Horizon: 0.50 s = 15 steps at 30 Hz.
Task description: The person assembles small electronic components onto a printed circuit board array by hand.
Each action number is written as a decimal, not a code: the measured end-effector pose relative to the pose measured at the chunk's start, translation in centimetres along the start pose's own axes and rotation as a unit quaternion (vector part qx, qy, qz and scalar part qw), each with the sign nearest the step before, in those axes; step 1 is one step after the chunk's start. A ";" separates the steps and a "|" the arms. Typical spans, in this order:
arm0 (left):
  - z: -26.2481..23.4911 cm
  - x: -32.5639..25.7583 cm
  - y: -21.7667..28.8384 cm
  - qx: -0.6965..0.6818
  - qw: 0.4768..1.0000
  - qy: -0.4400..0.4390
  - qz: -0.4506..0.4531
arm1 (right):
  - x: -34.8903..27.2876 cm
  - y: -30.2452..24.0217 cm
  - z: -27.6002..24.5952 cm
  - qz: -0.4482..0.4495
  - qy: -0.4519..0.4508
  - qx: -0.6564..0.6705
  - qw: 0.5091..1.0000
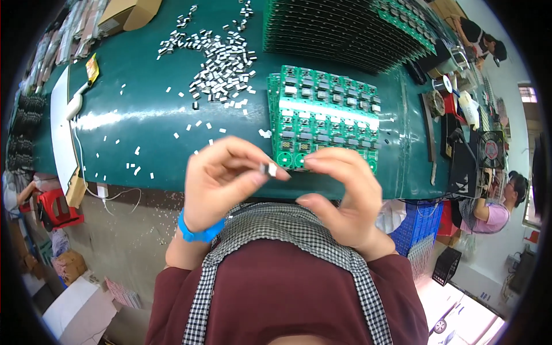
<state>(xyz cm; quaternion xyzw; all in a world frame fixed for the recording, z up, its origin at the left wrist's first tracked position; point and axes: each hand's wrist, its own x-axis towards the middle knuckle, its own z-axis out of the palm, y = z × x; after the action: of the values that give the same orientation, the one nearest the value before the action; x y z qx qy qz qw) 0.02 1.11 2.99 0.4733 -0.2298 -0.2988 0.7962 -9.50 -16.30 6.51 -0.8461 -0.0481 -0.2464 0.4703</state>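
Observation:
My left hand, with a blue band at the wrist, pinches a small black-and-white block-shaped part between thumb and fingers. The part is slightly blurred. Facing it from the right, my right hand has its thumb and fingers apart with nothing visible between them. Just beyond both hands lies a stack of green circuit boards, its top panel filled with rows of mounted components. A scattered heap of similar small black-and-white parts spreads over the green table at the far left of the boards.
Tall rows of upright circuit boards stand at the back. Small white scraps dot the table's left side, near a white panel. Wire spool, fan and tools crowd the right. A co-worker in pink sits at the right.

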 end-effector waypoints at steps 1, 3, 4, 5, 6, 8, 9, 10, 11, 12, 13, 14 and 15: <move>0.7 -0.2 -0.2 -0.013 1.000 -0.008 -0.007 | -0.1 0.2 0.2 0.000 0.000 -0.002 1.000; 1.2 -0.5 -0.8 0.141 0.989 -0.028 0.025 | -0.3 0.7 0.5 -0.018 -0.018 0.014 1.000; 1.5 -0.6 -0.9 0.170 0.985 -0.020 0.035 | -0.6 0.7 0.8 -0.017 0.000 0.024 1.000; 1.9 -0.6 -0.9 0.169 0.985 -0.021 0.035 | -0.7 0.7 0.7 -0.016 0.001 0.022 1.000; 2.2 -0.5 -0.9 0.237 0.967 -0.008 0.088 | -0.8 0.8 0.6 -0.042 0.009 0.000 0.999; 2.2 -0.1 -1.3 0.323 0.923 0.001 0.211 | -1.0 0.9 0.6 -0.068 0.017 -0.023 0.997; 2.1 0.2 -1.5 0.323 0.922 0.001 0.211 | -1.1 0.9 0.6 -0.068 0.016 -0.026 0.997; 1.9 0.2 -1.6 0.334 0.909 -0.007 0.250 | -1.2 0.8 0.6 -0.069 0.013 -0.029 0.997; 1.7 0.1 -1.8 0.345 0.893 -0.015 0.288 | -1.2 0.8 0.6 -0.070 0.013 -0.029 0.997; 1.8 0.0 -1.9 0.345 0.893 -0.014 0.289 | -1.2 0.8 0.7 -0.077 0.012 -0.026 0.997; 2.0 -0.1 -2.2 0.344 0.892 0.009 0.294 | -1.2 0.8 0.7 -0.082 0.012 -0.024 0.996; 2.1 -0.2 -2.2 0.343 0.890 0.032 0.298 | -1.2 0.9 0.7 -0.082 0.013 -0.023 0.996; 2.0 -0.2 -2.2 0.345 0.890 0.031 0.298 | -1.3 0.9 0.7 -0.081 0.011 -0.014 0.997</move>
<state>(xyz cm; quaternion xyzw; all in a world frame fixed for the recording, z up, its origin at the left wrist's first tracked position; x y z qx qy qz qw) -1.93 -0.81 1.92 0.6362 -0.4236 0.0657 0.6415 -10.07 -16.05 4.94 -0.8431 -0.1082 -0.2937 0.4373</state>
